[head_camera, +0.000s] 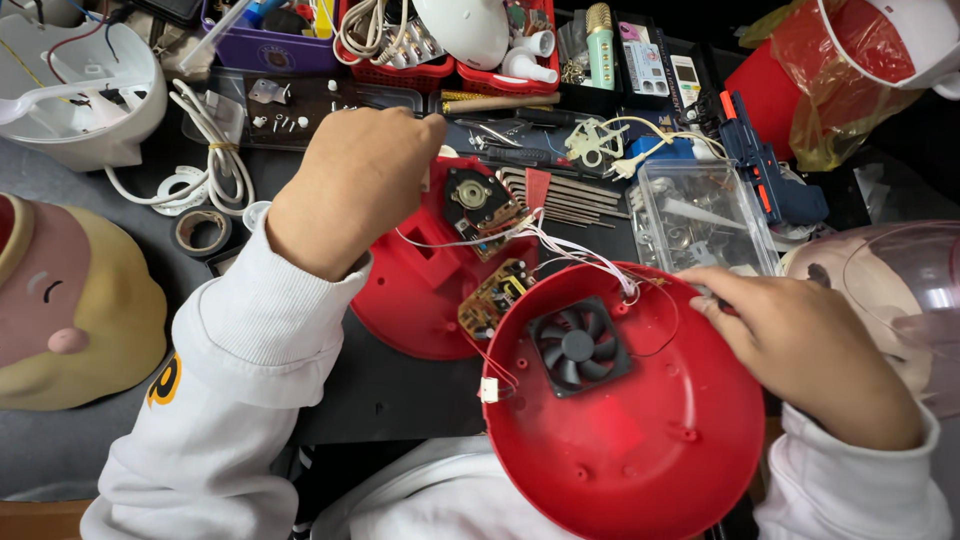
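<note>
Wires (560, 245) run taut between two red shells on the table: left hand (350, 190) pinches something unseen above the rear shell (410, 300), right hand (800, 345) grips the fan shell's (640, 440) rim, so disassembly seems underway, needing gentle slack.

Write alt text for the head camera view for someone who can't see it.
Two hands in white sleeves work on an opened red appliance: the right hand grips the rim of a red round shell holding a small black fan, while the left hand reaches toward its wired red base.
</note>
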